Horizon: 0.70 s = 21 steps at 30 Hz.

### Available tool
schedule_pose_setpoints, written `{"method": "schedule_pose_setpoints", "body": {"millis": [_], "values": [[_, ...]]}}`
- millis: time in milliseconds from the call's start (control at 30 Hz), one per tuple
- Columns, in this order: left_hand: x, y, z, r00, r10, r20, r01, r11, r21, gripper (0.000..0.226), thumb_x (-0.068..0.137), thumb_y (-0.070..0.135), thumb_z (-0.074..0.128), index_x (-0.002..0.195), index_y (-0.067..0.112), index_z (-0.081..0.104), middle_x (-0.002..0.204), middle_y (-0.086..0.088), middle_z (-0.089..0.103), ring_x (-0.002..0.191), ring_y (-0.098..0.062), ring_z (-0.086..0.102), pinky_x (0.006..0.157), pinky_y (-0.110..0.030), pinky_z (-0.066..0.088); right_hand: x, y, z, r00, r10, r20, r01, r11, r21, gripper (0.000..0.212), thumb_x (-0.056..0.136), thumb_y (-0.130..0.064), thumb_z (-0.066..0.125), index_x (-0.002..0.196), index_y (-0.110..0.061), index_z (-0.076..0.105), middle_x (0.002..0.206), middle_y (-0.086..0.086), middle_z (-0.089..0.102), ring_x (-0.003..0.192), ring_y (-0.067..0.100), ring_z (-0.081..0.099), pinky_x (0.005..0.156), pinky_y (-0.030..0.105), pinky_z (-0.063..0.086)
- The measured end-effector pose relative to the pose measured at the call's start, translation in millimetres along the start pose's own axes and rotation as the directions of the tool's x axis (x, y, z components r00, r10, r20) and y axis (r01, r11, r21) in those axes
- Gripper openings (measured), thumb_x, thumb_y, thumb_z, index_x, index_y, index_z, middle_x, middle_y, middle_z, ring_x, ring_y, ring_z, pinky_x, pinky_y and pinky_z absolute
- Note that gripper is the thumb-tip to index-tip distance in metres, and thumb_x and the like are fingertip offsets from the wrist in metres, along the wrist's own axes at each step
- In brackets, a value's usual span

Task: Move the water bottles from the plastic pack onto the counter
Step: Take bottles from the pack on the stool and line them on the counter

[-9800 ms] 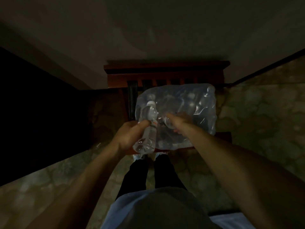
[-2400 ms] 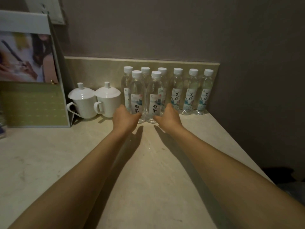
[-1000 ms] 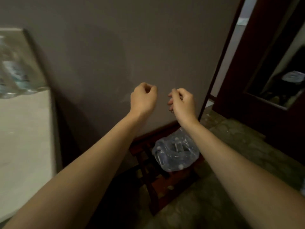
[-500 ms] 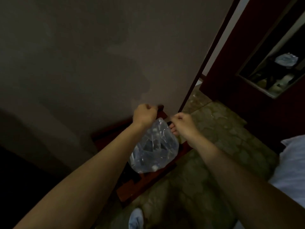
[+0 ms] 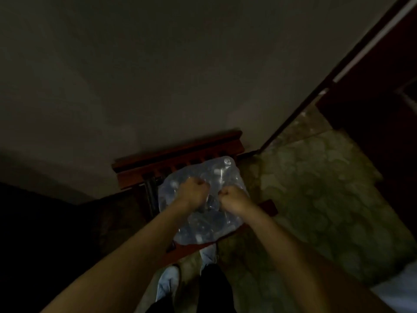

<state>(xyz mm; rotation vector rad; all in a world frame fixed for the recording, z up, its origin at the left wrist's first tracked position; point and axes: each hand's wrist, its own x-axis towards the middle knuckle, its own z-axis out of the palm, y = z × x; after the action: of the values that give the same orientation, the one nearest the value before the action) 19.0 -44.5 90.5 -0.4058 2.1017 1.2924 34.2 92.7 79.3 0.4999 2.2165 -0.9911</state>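
The clear plastic pack (image 5: 222, 175) of water bottles lies on a low reddish wooden rack (image 5: 178, 154) against the wall. White caps show dimly through the wrap. My left hand (image 5: 194, 192) and my right hand (image 5: 233, 198) hover side by side over the middle of the pack, both curled into fists. Nothing shows inside either fist, and I cannot tell whether the knuckles touch the wrap. The light is dim and the picture blurred. The counter is out of view.
A plain wall rises behind the rack. Patterned greenish floor (image 5: 316, 188) spreads to the right, up to a dark wooden door frame (image 5: 372, 109). My dark trouser legs (image 5: 214, 290) and a pale shoe (image 5: 168, 283) stand just before the rack. White fabric (image 5: 401, 292) shows at bottom right.
My view has swung from the counter with its row of bottles down to the rack. Both fists have dropped from in front of the wall to over the pack.
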Motion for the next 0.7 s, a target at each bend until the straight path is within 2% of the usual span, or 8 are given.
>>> {"method": "schedule_pose_setpoints", "body": {"millis": [100, 167, 233, 300, 400, 500, 567, 700], "values": [[14.7, -24.6, 23.0, 0.996, -0.089, -0.029, 0.089, 0.996, 0.008, 0.03, 0.098, 0.013, 0.047, 0.099, -0.006, 0.071, 0.101, -0.02, 0.072, 0.097, -0.036, 0.067, 0.085, -0.045, 0.057, 35.0, 15.4, 26.9, 0.987, -0.011, 0.159, 0.03, 0.993, -0.115, 0.016, 0.097, -0.015, 0.045, 0.088, -0.014, 0.059, 0.08, 0.003, 0.058, 0.073, 0.018, 0.056, 0.071, 0.029, 0.046], [21.2, -38.8, 37.8, 0.992, -0.129, -0.004, 0.129, 0.991, 0.035, 0.029, 0.101, 0.014, 0.045, 0.108, 0.001, 0.07, 0.108, -0.014, 0.069, 0.1, -0.028, 0.065, 0.083, -0.034, 0.053, 55.1, 28.8, 43.6, 0.975, -0.025, 0.222, 0.056, 0.99, -0.131, 0.023, 0.096, -0.012, 0.048, 0.115, -0.007, 0.059, 0.108, 0.014, 0.063, 0.099, 0.029, 0.061, 0.088, 0.033, 0.045], [28.6, -50.8, 48.4, 0.988, -0.155, 0.001, 0.155, 0.986, 0.054, 0.032, 0.102, 0.016, 0.043, 0.124, 0.008, 0.066, 0.122, -0.011, 0.066, 0.106, -0.022, 0.062, 0.079, -0.021, 0.044, 71.4, 39.8, 55.7, 0.965, -0.016, 0.261, 0.054, 0.989, -0.139, 0.036, 0.097, -0.014, 0.048, 0.132, -0.004, 0.05, 0.128, 0.02, 0.057, 0.118, 0.033, 0.055, 0.093, 0.032, 0.041], [35.6, -59.0, 53.8, 0.983, -0.183, 0.0, 0.183, 0.981, 0.061, 0.034, 0.102, 0.016, 0.045, 0.128, 0.008, 0.065, 0.13, -0.012, 0.064, 0.114, -0.023, 0.061, 0.081, -0.016, 0.04, 85.1, 50.4, 68.4, 0.954, 0.018, 0.299, 0.032, 0.986, -0.161, 0.036, 0.1, -0.021, 0.044, 0.133, -0.009, 0.05, 0.131, 0.019, 0.056, 0.118, 0.032, 0.055, 0.092, 0.031, 0.04], [52.5, -70.5, 61.9, 0.974, -0.227, 0.011, 0.225, 0.969, 0.104, 0.033, 0.099, 0.015, 0.049, 0.124, 0.003, 0.067, 0.127, -0.019, 0.065, 0.115, -0.031, 0.062, 0.088, -0.026, 0.045, 102.8, 66.4, 82.3, 0.918, 0.079, 0.388, 0.05, 0.95, -0.31, 0.036, 0.101, -0.022, 0.042, 0.134, -0.008, 0.049, 0.136, 0.018, 0.053, 0.122, 0.031, 0.052, 0.097, 0.03, 0.04], [67.2, -76.1, 69.9, 0.969, -0.249, 0.01, 0.245, 0.96, 0.137, 0.034, 0.101, 0.018, 0.048, 0.127, 0.003, 0.064, 0.13, -0.02, 0.063, 0.119, -0.033, 0.06, 0.096, -0.032, 0.045, 121.6, 74.8, 85.0, 0.936, 0.072, 0.345, 0.059, 0.933, -0.355, 0.042, 0.097, -0.026, 0.049, 0.135, -0.007, 0.047, 0.138, 0.02, 0.051, 0.126, 0.033, 0.049, 0.106, 0.038, 0.039], [76.3, -83.2, 75.0, 0.967, -0.253, 0.0, 0.25, 0.954, 0.166, 0.036, 0.102, 0.019, 0.047, 0.133, 0.005, 0.059, 0.135, -0.019, 0.06, 0.122, -0.032, 0.058, 0.099, -0.032, 0.044, 135.5, 77.1, 85.6, 0.96, 0.049, 0.277, 0.053, 0.934, -0.352, 0.037, 0.095, -0.026, 0.051, 0.127, -0.006, 0.052, 0.131, 0.021, 0.056, 0.12, 0.036, 0.054, 0.1, 0.038, 0.043], [88.3, -104.8, 77.7, 0.954, -0.297, -0.049, 0.3, 0.931, 0.205, 0.037, 0.103, 0.016, 0.045, 0.138, 0.007, 0.053, 0.139, -0.015, 0.057, 0.128, -0.028, 0.055, 0.108, -0.033, 0.041, 156.0, 77.2, 94.1, 0.96, 0.09, 0.267, -0.003, 0.951, -0.309, 0.029, 0.093, -0.022, 0.05, 0.119, -0.013, 0.06, 0.12, 0.013, 0.064, 0.107, 0.031, 0.061, 0.089, 0.036, 0.046]]}}
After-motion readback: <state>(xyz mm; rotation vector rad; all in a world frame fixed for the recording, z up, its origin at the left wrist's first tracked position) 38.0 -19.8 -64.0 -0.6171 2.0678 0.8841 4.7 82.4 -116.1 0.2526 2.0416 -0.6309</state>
